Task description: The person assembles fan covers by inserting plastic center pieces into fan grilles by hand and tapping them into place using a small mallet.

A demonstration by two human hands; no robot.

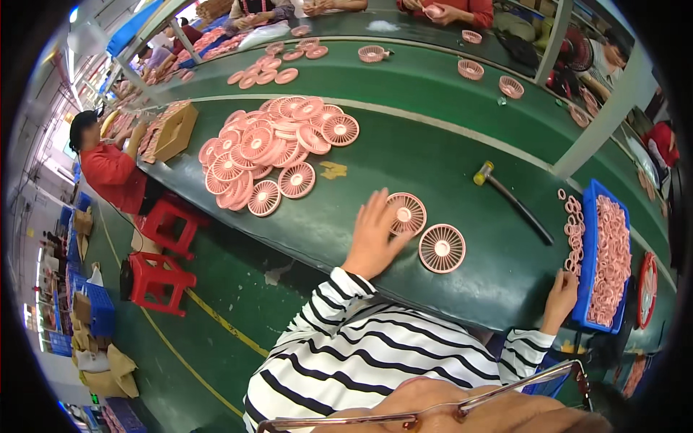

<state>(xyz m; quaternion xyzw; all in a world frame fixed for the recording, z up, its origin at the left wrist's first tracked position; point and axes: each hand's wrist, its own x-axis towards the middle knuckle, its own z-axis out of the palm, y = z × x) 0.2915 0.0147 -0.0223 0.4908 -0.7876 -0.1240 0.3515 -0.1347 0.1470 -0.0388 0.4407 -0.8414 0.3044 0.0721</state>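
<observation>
My left hand (375, 234) is spread, its fingers reaching over the left edge of a round pink slatted fan cover (408, 212) that lies flat on the green table. Close beside it, nearer to me, lies a second pink fan cover (442, 248); the two nearly touch. On the right, my right hand (561, 297) has its fingers curled together, with the fingertips at a small pink ring (569, 265) at the near end of a loose row of such rings (573, 224). Part of that ring is hidden by the fingers.
A heap of pink fan covers (256, 143) lies to the left. A mallet (516, 202) lies near the rings, left of a blue crate (590, 216) full of pink rings. Beyond runs a green conveyor (419, 79) carrying more pink parts. A co-worker in red (108, 169) sits at far left.
</observation>
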